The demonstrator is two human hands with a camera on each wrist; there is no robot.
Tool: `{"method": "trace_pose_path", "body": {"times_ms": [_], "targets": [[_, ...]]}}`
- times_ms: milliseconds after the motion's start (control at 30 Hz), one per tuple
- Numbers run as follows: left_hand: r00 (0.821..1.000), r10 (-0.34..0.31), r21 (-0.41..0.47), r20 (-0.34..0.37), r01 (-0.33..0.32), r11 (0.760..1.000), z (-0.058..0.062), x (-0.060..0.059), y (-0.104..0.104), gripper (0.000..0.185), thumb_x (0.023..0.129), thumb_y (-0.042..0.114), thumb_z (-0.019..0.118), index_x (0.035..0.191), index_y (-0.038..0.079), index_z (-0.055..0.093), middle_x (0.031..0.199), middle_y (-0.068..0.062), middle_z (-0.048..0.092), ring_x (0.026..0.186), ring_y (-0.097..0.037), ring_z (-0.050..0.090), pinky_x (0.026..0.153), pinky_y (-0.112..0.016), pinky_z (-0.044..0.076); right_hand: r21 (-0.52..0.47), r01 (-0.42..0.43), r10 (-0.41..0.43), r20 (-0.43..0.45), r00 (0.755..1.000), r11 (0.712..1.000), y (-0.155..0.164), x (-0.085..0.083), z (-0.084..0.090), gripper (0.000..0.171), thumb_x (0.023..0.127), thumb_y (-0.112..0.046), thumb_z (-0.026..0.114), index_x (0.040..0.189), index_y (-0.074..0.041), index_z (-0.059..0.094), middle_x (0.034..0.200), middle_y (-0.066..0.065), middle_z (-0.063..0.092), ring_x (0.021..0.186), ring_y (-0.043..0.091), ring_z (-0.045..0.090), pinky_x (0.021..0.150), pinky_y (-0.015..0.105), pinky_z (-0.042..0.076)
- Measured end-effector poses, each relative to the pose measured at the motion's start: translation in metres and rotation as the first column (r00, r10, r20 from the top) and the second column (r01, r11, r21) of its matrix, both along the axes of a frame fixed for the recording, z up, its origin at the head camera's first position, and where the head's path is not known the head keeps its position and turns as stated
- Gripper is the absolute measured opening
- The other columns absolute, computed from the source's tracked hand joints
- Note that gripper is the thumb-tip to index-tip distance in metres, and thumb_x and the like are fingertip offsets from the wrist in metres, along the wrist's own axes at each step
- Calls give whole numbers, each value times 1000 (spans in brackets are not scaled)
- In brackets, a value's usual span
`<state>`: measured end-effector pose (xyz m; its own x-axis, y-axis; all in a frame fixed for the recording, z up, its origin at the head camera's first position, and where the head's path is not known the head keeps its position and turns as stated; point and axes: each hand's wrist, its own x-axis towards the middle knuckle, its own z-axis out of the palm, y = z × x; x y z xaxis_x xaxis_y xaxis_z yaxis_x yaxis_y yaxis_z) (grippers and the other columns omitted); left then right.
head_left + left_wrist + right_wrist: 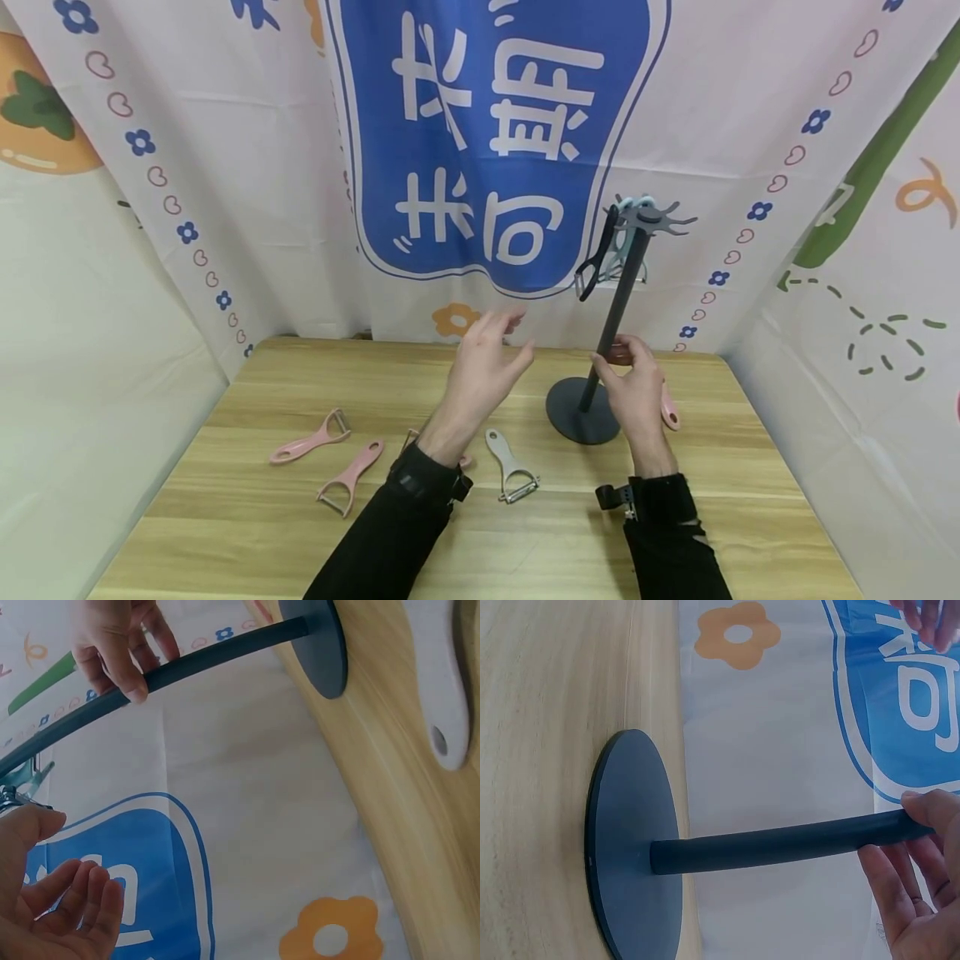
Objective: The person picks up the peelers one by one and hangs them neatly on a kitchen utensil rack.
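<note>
"Did you see any writing?"

"Yes. Big white Chinese signs stood on the blue patch (495,142) of the cloth wall (225,167) at the far side. I read 未 and 可 in the lower row, and 来 and 期 above them."

"Was there more?"

"The top row was cut off. Nothing on the table (480,533) had words or numbers."

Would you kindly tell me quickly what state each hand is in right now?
Left hand: open, raised in the air, holding nothing.
Right hand: fingers and thumb curled round the pole of the dark grey peeler stand.
</note>
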<state>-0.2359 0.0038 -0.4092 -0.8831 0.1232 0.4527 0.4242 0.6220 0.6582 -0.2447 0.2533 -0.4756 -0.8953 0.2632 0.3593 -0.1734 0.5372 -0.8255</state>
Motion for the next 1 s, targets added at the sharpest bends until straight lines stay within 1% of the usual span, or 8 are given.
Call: {"method": "trace_pose_path", "body": {"times_ms": [133,233,333,500,633,767,900,1000], "targets": [[999,23,-41,35,-21,999,-6,1,-7,47,108,22,86,152,9,74,144,-11,79,132,-31,77,111,-46,70,2,-6,6,-3,1000,1000,0,-1,0,37,110,-8,83,143,0,72,133,26,78,125,45,77,103,46,59],[997,35,-65,67,-30,997,-9,2,-13,47,109,23,85,152,8,74,144,-12,78,135,-32,76,115,-48,68,0,-11,11,-4,1000,1000,1,-1,0,37,110,-8,83,143,1,72,133,26,78,125,46,77,103,47,59],[993,37,-100,110,-26,995,-13,4,-18,48,109,25,83,153,7,73,146,-14,78,136,-34,76,116,-51,68,2,-13,13,-6,1000,1000,1,-1,0,37,110,-8,83,144,1,72,134,26,77,125,46,77,103,47,59],[985,34,-197,171,1,980,-19,12,-23,48,109,24,85,151,3,74,147,-18,78,136,-39,77,115,-54,69,3,-15,15,-3,1000,1000,2,0,0,38,110,-9,83,145,0,72,134,26,78,125,45,77,102,46,59],[975,11,-262,222,49,964,-27,19,-26,47,107,21,87,147,0,74,147,-21,79,135,-39,78,115,-53,69,0,-17,17,5,1000,1000,2,0,0,38,110,-10,83,145,-1,72,134,25,77,126,44,76,103,49,60],[960,-7,-311,280,98,946,-36,26,-26,43,107,19,87,143,-2,76,142,-22,79,127,-36,80,108,-50,72,0,-17,17,8,1000,1000,2,0,0,38,110,-10,82,145,-1,72,134,25,77,126,44,76,103,48,59],[942,3,-355,335,123,927,-43,30,-25,36,107,19,86,134,-4,78,133,-23,81,107,-30,81,92,-44,74,-1,-16,16,12,1000,1000,2,-1,0,38,110,-10,82,145,-1,72,134,25,77,126,43,76,102,46,59],[923,27,-387,383,134,912,-47,32,-23,32,108,19,86,126,-6,79,122,-22,81,88,-23,75,76,-34,71,-4,-17,17,17,1000,1000,2,-1,0,37,111,-10,82,145,-1,71,135,25,77,126,43,76,103,47,59]]}}
